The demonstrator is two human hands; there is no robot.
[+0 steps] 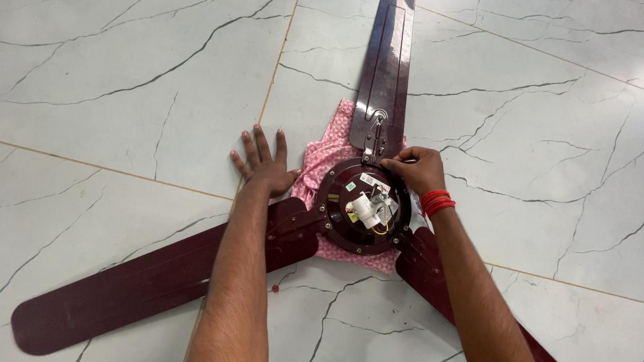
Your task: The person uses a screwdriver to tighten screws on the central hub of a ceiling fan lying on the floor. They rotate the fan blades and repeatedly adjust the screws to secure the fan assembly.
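While the left hand (264,163) lies flat and spread on the marble floor (116,73), holding nothing, the right hand (415,169) is pinched narrow at the rim of the motor housing (362,211) of a dark maroon ceiling fan; its fingertips (388,164) meet just beside the metal bracket (375,141) that joins the far blade (388,56) to the hub; whether they grip a screw or a small tool I cannot tell. By my reading the step in hand is work on that blade's fastening; any next move calls for fine turning at the pinch, with the housing kept from rotating. Under the housing lies a pink cloth (324,158), reaching to the left hand's thumb; near the right wrist sit white wiring parts (372,208); two other blades run back past both forearms; a small red bit (275,288) lies beside the left forearm.
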